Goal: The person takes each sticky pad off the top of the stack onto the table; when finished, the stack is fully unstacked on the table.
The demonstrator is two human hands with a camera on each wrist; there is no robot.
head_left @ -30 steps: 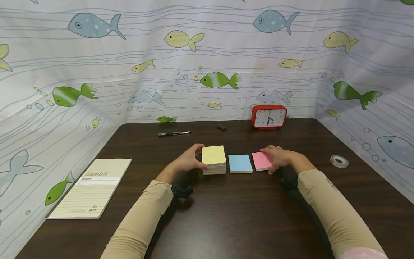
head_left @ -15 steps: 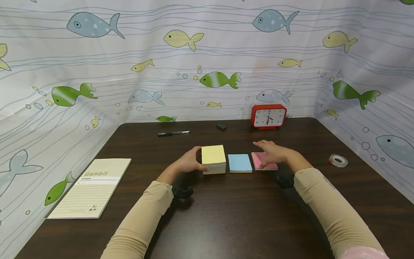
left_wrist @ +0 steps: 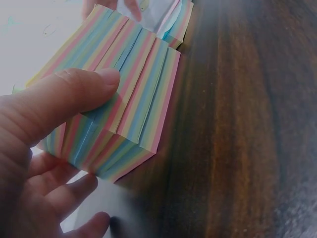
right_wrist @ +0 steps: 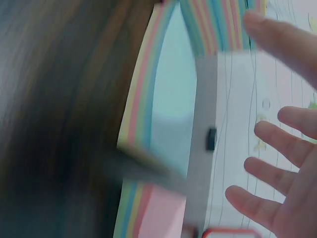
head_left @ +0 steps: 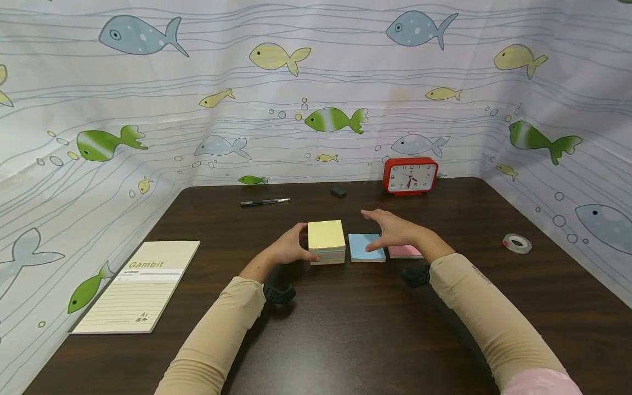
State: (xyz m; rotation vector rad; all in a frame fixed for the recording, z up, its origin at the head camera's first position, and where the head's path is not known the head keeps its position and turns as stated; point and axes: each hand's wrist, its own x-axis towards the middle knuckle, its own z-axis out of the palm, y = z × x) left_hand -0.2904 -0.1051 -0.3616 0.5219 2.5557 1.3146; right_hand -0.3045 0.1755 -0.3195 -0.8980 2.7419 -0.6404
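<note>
A tall stack of sticky notes (head_left: 326, 235), yellow on top with striped coloured edges, stands mid-table. My left hand (head_left: 287, 246) grips its left end. In the left wrist view, the thumb of that hand (left_wrist: 59, 99) lies across the striped side of the stack (left_wrist: 143, 74), the other fingers curled at the adjoining side. A thin blue sticky note pad (head_left: 359, 241) sits just right of the stack. Over it hovers my right hand (head_left: 395, 229), fingers spread and holding nothing. Partly behind that hand lies a pink sticky note pad (head_left: 406, 252).
A Gambit notebook (head_left: 143, 280) lies at the left. Along the back are a black pen (head_left: 265, 202), a small dark block (head_left: 338, 192) and a red clock (head_left: 411, 176). A roll of tape (head_left: 517, 243) rests at the right. A fish-print curtain (head_left: 276, 109) encloses the table.
My right hand has let go of the pink pad and moved left, over the blue pad, with its fingers spread. My left hand stays at the stack.
</note>
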